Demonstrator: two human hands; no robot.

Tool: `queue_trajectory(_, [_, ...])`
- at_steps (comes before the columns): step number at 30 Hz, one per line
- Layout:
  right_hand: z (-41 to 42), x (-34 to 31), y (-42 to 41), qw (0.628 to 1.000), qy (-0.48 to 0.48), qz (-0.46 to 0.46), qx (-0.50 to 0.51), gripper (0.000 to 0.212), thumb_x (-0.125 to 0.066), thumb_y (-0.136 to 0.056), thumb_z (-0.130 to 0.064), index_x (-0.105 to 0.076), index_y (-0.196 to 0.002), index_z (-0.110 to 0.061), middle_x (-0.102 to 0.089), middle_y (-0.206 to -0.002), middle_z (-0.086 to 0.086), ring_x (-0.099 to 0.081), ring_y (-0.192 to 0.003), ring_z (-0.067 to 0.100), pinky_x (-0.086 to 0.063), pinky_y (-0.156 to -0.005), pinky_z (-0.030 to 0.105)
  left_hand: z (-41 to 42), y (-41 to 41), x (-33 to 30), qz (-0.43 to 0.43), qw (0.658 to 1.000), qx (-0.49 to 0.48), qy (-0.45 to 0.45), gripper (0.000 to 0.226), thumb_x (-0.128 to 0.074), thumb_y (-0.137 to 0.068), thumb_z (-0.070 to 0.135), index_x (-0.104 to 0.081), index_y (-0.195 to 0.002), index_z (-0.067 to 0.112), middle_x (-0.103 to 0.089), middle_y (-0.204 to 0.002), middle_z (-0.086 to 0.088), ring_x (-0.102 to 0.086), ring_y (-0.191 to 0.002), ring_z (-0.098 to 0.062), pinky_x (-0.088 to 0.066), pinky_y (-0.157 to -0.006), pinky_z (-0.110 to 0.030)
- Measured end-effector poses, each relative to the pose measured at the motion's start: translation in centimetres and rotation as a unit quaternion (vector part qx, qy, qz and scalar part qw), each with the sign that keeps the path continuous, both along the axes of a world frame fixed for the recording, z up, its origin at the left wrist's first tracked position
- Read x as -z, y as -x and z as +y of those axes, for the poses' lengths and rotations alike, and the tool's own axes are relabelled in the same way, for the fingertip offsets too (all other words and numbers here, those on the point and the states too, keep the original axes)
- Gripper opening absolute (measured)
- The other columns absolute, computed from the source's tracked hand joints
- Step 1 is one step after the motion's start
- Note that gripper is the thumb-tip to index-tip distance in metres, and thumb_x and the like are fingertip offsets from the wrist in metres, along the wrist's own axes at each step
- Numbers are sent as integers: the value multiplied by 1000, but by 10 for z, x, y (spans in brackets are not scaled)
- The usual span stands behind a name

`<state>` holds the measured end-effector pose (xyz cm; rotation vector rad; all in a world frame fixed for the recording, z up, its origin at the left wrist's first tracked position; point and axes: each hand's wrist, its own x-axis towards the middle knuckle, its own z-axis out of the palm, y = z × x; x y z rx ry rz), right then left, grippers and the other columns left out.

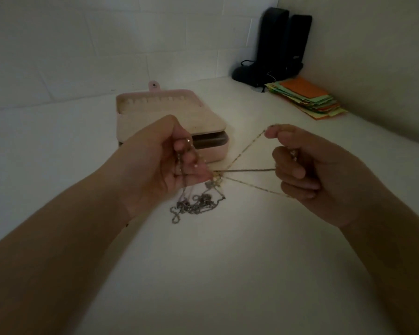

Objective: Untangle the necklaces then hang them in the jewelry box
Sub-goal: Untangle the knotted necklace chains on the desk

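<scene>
My left hand point(160, 160) grips a bunch of tangled necklaces, with a beaded strand showing between its fingers. A knot point(217, 176) sits just off its fingertips. From the knot, gold chain strands point(247, 170) stretch taut to my right hand point(307, 170), which pinches one strand between thumb and forefinger and curls its other fingers round the rest. A silver chain point(194, 205) hangs from the knot and pools on the white table. The pink jewelry box point(203, 122) lies open behind my left hand, its lid showing a row of hooks.
Two black speakers point(278, 44) stand in the back right corner with a cable. A stack of coloured papers point(307, 97) lies beside them. White walls close the back and the right side. The white tabletop point(228, 262) stretches toward me.
</scene>
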<state>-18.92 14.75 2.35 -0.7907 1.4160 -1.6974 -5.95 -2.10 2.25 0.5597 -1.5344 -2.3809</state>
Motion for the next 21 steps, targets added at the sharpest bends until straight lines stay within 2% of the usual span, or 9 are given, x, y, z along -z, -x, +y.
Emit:
queue_trajectory(4, [-2,3,1,997,-49,22,51,23,-43,-87,-17,-66,-89,-20,-41,-46,-3,-19,-33,6,-10,-35,19,-4,-1,1,-18,1000,17,6,28,-36,-82,20,-33,-55,18,-26,-49,5,-24,-34,-6,-35,-34,-12])
queue_trajectory(8, [-5,3,1,993,-43,12,105,29,-36,-93,-13,-61,-79,-18,-53,-57,-1,-22,-35,5,-10,-37,18,-9,-1,3,-29,999,0,42,29,-36,-82,20,-32,-53,19,-25,-49,6,-18,-36,-5,-19,-28,-15])
queue_trajectory(10, [-6,1,0,992,-17,0,126,29,-35,-93,-12,-58,-77,-18,-61,-65,0,-23,-36,5,-11,-34,17,-9,1,5,-23,996,-37,83,31,-39,-82,18,-31,-52,19,-30,-51,4,-24,-41,-8,-22,-31,-16])
queue_trajectory(12, [-7,0,-1,990,13,-6,141,28,-34,-94,-13,-57,-78,-19,-67,-74,2,-24,-35,6,-14,-32,15,-6,2,4,10,995,-59,74,37,-41,-83,14,-34,-48,18,-42,-54,0,-41,-50,-12,-38,-37,-17])
queue_trajectory(14, [-6,-1,-1,988,43,-30,145,25,-35,-95,-16,-55,-81,-19,-70,-78,1,-27,-35,5,-15,-32,16,-1,3,2,36,997,-55,45,44,-41,-85,10,-38,-42,16,-56,-55,-4,-59,-62,-19,-58,-57,-25])
queue_trajectory(15, [-5,-2,-1,987,53,-45,146,23,-35,-95,-17,-54,-82,-19,-70,-76,0,-27,-34,5,-14,-32,16,1,3,1,38,997,-52,33,46,-40,-86,10,-38,-40,16,-58,-53,-4,-63,-62,-19,-60,-66,-30])
queue_trajectory(16, [-5,-2,-1,986,59,-55,146,22,-35,-95,-18,-54,-83,-19,-69,-70,-1,-27,-33,4,-13,-32,16,3,3,0,38,998,-47,23,48,-40,-86,11,-38,-39,16,-55,-49,-3,-62,-55,-17,-60,-68,-32])
queue_trajectory(18, [-5,-1,-1,988,51,-34,142,22,-37,-95,-18,-56,-85,-19,-62,-57,-3,-27,-33,4,-13,-33,17,4,2,-1,30,999,-36,23,46,-42,-87,13,-36,-42,17,-44,-45,-1,-51,-43,-13,-57,-55,-27])
queue_trajectory(21, [-5,1,-3,990,7,60,125,18,-47,-88,-29,-62,-85,-19,-55,-52,-4,-26,-35,5,-15,-35,17,5,2,2,8,998,-17,59,38,-46,-87,17,-35,-51,17,-37,-50,1,-35,-39,-9,-45,-42,-18])
